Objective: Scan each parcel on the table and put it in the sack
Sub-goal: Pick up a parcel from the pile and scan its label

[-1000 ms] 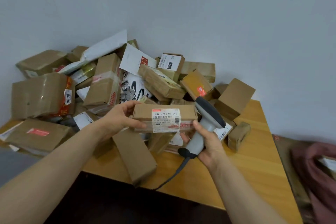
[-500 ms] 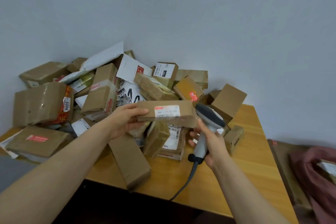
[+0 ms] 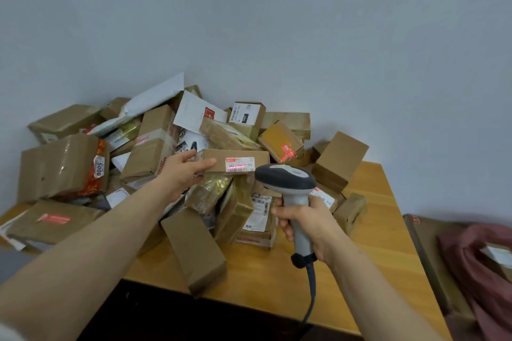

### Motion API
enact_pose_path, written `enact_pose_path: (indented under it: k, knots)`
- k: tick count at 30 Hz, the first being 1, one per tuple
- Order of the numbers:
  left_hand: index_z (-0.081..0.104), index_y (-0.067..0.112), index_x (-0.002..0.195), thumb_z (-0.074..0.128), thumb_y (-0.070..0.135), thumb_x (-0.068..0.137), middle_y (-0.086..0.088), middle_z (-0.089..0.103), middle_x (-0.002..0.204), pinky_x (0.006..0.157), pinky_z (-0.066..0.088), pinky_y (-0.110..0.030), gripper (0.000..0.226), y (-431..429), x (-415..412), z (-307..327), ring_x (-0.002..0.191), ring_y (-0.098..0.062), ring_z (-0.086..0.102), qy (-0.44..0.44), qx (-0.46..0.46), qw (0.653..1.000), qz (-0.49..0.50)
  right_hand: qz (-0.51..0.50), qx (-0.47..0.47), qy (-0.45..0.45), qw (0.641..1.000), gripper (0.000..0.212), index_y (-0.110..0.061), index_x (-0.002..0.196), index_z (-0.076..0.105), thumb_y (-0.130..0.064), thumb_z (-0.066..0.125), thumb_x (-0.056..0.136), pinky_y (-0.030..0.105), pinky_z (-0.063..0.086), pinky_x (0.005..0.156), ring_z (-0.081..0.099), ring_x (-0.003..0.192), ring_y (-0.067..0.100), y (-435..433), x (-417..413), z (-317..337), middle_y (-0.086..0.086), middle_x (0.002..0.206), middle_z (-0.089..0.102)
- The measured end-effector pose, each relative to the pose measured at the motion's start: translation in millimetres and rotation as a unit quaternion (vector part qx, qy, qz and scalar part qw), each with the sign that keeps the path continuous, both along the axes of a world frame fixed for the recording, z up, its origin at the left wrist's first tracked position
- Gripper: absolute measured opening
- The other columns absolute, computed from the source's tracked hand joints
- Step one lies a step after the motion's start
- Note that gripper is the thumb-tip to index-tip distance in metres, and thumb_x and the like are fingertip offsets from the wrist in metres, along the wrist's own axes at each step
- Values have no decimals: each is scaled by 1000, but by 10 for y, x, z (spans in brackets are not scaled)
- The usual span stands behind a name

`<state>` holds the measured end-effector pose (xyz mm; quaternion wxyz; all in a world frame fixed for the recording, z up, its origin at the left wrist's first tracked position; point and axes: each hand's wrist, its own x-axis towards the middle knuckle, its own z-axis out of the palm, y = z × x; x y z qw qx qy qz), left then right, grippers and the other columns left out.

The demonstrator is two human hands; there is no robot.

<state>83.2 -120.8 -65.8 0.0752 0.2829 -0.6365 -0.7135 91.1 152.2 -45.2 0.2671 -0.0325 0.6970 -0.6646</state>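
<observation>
Gripping parcel (image 3: 235,159) by its end, left hand (image 3: 185,171) holds it over the heap (image 3: 149,152); right hand (image 3: 307,224) clasps scanner (image 3: 285,178), red beam (image 3: 237,167) on label (image 3: 243,160); sack (image 3: 476,266) beyond right edge of bench (image 3: 374,246)

I see a plain pale grey wall (image 3: 304,22) behind a light wooden surface (image 3: 374,230), softly and evenly lit.
</observation>
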Motion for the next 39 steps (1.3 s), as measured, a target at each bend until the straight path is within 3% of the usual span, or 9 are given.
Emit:
enact_pose_path:
  k: [7, 18, 28, 33, 35, 37, 39]
  knots:
    - [38, 6, 142, 80, 10, 74, -13, 46, 136, 91, 53, -38, 81, 2, -12, -33, 110, -26, 58, 5, 11, 1000, 1, -9, -8, -16, 1000, 9, -2, 83, 58, 3, 66, 83, 22, 39, 40, 42, 40, 16, -27, 68, 58, 7, 51, 53]
    - [38, 3, 141, 77, 7, 76, -15, 51, 131, 72, 54, -29, 76, 10, 19, -66, 93, -19, 62, 14, 22, 1000, -2, -8, 2, -18, 1000, 11, -4, 79, 58, 2, 66, 84, 22, 39, 41, 42, 40, 16, -49, 162, 74, 5, 50, 52]
    - [47, 7, 136, 86, 20, 61, -15, 56, 129, 80, 57, -35, 86, -40, 35, -102, 106, -27, 63, -3, 28, 999, -30, -18, 7, -17, 1000, 11, -4, 79, 59, 1, 66, 84, 23, 40, 42, 43, 41, 16, -46, 219, 58, 6, 51, 53]
    - [59, 13, 124, 71, 19, 82, -14, 67, 112, 78, 57, -34, 44, 168, 93, -24, 97, -26, 66, -7, 47, 994, -95, -85, -48, -38, 994, 8, 1, 89, 62, 1, 68, 84, 24, 43, 42, 50, 40, 15, 76, 250, 23, 11, 61, 65]
    - [60, 10, 117, 65, 26, 87, -15, 66, 109, 71, 59, -30, 34, 351, 77, 13, 94, -25, 66, -32, 58, 988, -142, -175, -79, -34, 981, 10, -3, 91, 63, -1, 70, 83, 26, 50, 49, 59, 48, 16, 215, 211, -39, 14, 72, 71]
    - [58, 10, 113, 64, 30, 87, -17, 61, 112, 66, 60, -28, 33, 578, 16, 20, 98, -27, 64, -69, 73, 979, -179, -279, -105, -37, 954, 25, -7, 104, 64, -5, 74, 82, 35, 58, 67, 69, 72, 20, 431, 151, -154, 14, 93, 73]
    - [58, 11, 114, 64, 35, 86, -17, 58, 116, 65, 60, -30, 37, 855, -44, -22, 100, -30, 64, -100, 75, 965, -232, -352, -130, -45, 926, 42, -10, 119, 61, -8, 76, 80, 47, 57, 84, 67, 97, 24, 696, 127, -273, 9, 110, 69]
